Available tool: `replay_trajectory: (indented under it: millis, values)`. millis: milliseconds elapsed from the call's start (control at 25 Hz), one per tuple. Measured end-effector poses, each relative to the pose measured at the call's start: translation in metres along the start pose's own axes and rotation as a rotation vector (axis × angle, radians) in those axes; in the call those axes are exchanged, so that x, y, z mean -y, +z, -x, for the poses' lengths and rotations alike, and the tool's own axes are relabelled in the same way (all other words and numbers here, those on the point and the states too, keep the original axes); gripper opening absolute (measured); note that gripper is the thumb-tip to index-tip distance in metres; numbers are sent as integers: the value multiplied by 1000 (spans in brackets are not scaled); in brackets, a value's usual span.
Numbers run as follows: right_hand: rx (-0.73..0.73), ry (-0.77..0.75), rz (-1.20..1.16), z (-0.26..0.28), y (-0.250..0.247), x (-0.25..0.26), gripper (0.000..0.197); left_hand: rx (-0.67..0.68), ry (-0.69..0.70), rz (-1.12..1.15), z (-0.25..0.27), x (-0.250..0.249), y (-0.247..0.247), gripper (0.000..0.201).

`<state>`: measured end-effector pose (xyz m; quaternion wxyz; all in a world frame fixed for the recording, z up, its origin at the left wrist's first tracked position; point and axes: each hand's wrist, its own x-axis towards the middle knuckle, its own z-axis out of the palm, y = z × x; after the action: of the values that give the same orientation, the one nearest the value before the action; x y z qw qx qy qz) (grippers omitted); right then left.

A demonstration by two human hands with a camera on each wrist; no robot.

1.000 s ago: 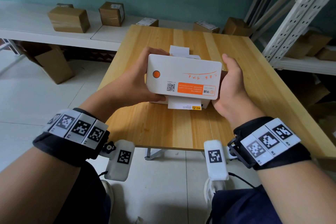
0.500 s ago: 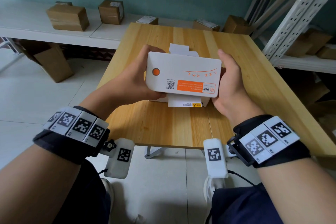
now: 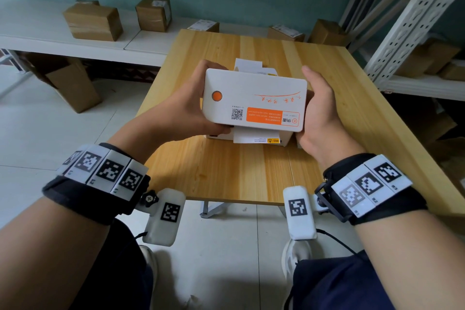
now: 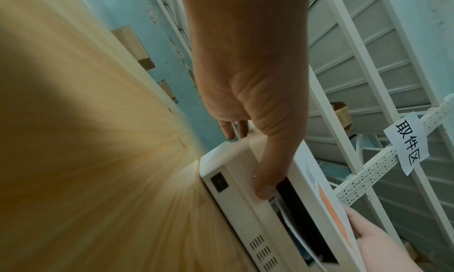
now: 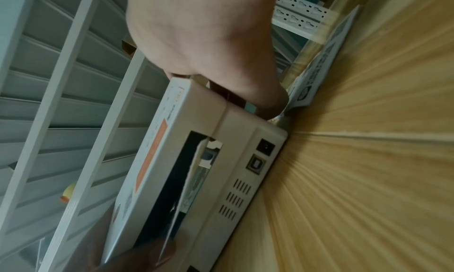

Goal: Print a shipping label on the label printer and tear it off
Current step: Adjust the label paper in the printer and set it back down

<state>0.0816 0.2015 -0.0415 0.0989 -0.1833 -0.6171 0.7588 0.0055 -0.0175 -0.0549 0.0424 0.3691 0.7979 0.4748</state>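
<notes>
A white label printer (image 3: 254, 98) with an orange button stands in the middle of the wooden table (image 3: 226, 178). Its lid is tilted up, and the wrist views show a dark gap under it. My left hand (image 3: 181, 111) grips the lid's left end, thumb (image 4: 267, 181) hooked at the gap's edge. My right hand (image 3: 319, 118) grips the right end. A white label strip (image 3: 254, 137) with a yellow mark sticks out of the front slot, and its torn-looking edge (image 5: 191, 171) shows in the gap. More white paper (image 3: 247, 65) rises behind the printer.
Cardboard boxes (image 3: 93, 22) sit on a low white shelf beyond the table. A white metal rack (image 3: 407, 27) stands close at the right with more boxes. A paper sign (image 4: 405, 144) hangs on the rack. A printed sheet (image 5: 326, 52) lies on the table behind the printer.
Both hands keep the same grip while the lid has risen slightly and tipped further toward me.
</notes>
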Motion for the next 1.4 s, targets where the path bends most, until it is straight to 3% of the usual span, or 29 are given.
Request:
replay_trajectory:
  millis: [600, 800, 920, 1080, 1160, 1400]
  values:
    - [80, 7, 42, -13, -5, -3, 66, 76, -114, 37, -7, 3, -4, 88]
    - [84, -28, 80, -15, -4, -2, 44, 106, -103, 51, -7, 6, -4, 95]
    - [83, -29, 67, -17, -3, -3, 36, 104, -62, 13, -5, 7, -3, 102]
    - [95, -29, 37, -18, -4, -4, 33, 33, 162, -145, -3, 11, -1, 114]
    - [100, -36, 53, -18, -4, -4, 34, 19, 259, -240, -2, 11, 2, 105]
    - [97, -55, 76, -16, -7, -5, 35, 76, 316, -409, 2, -1, 2, 53]
